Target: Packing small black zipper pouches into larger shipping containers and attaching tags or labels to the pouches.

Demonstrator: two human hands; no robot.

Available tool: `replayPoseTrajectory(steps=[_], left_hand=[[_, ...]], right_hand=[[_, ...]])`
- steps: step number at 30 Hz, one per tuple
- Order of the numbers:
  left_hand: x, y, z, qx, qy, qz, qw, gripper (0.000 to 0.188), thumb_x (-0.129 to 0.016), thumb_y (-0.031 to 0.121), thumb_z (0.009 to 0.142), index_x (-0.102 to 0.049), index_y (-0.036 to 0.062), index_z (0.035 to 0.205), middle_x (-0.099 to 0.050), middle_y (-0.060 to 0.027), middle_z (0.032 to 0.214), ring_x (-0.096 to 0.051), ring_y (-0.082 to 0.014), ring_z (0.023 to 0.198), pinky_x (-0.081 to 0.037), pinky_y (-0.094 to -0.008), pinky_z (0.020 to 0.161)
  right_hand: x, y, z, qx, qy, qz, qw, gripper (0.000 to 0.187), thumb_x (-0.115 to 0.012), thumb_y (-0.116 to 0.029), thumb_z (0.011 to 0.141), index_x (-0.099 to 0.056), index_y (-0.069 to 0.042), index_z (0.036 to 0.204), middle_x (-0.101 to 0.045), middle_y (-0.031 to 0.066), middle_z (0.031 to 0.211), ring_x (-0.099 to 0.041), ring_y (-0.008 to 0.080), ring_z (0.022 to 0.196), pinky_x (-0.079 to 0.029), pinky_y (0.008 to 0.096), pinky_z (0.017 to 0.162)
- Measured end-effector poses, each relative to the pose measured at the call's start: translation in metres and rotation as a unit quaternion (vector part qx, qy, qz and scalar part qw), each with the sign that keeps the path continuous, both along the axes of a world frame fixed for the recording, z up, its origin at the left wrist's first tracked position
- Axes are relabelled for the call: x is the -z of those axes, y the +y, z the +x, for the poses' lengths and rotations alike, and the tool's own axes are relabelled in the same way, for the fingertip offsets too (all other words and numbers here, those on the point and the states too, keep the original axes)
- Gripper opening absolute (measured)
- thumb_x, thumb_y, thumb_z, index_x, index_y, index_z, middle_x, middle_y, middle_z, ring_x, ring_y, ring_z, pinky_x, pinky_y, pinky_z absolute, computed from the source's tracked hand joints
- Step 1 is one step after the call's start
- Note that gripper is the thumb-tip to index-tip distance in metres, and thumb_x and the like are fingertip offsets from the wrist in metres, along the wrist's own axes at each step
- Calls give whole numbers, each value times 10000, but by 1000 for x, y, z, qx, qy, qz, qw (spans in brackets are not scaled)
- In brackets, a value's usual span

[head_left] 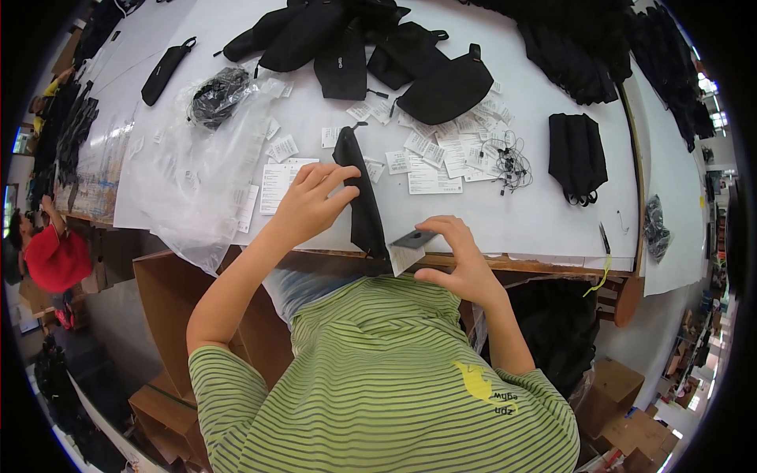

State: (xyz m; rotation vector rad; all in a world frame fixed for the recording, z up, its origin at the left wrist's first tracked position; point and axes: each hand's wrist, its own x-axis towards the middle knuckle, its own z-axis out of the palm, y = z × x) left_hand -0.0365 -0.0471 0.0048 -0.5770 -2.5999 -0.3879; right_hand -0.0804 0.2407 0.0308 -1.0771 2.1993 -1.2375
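The work looks partway through. A black pouch (364, 206) is in hand near the front edge of the table (524, 229), its looped end pointing away from the person and its wider end toward the shirt. At that near end are a small dark grey card (415, 239) and a white slip (406, 258) under it; whether either is fastened to the pouch cannot be told. Beyond lies a pile of black pouches (341, 75), with nothing plain to show which are finished. Many white tags (426, 150) lie loose between the pile and the person, beside a tangle of thin black cords (512, 167), so a good share of the work seems left.

The left hand (319, 197) lies across the upper half of the pouch, fingers bent and a little parted, their tips touching it; whether they grip it or only steady it is unclear. The right hand (461, 256) is at the near end, thumb and forefinger spread wide. The forefinger's tip touches the grey card, while the thumb stands well apart from it, below, so no firm pinch shows between the two.
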Motion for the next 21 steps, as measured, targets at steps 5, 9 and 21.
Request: replayPoseTrajectory(steps=[5, 9, 21], left_hand=[[-6, -14, 10, 11, -4, -11, 1000, 205, -654, 46, 690, -595, 85, 882, -606, -18, 1016, -553, -214, 996, -433, -360, 889], [-8, -15, 11, 31, -33, -1, 999, 220, -682, 42, 669, -602, 66, 872, -607, -28, 950, -561, -211, 950, -448, -345, 876], [-7, -5, -10, 35, -69, 65, 995, 272, -732, 15, 597, -605, 34, 837, -594, -71, 865, -568, -249, 860, -459, -348, 769]], right_hand=[[21, -7, 12, -22, 46, 51, 997, 516, -735, -244, 729, -527, -110, 1182, -529, 92, 1150, -464, 269, 1106, -346, 379, 941], [32, -8, 8, -46, 75, 79, 993, 318, -693, -131, 730, -538, -80, 1004, -539, 86, 1096, -481, 272, 1020, -360, 373, 875], [26, 9, 2, 35, -320, 11, 947, 401, -713, -172, 759, -398, -69, 986, -472, 62, 937, -438, 164, 858, -377, 298, 812]])
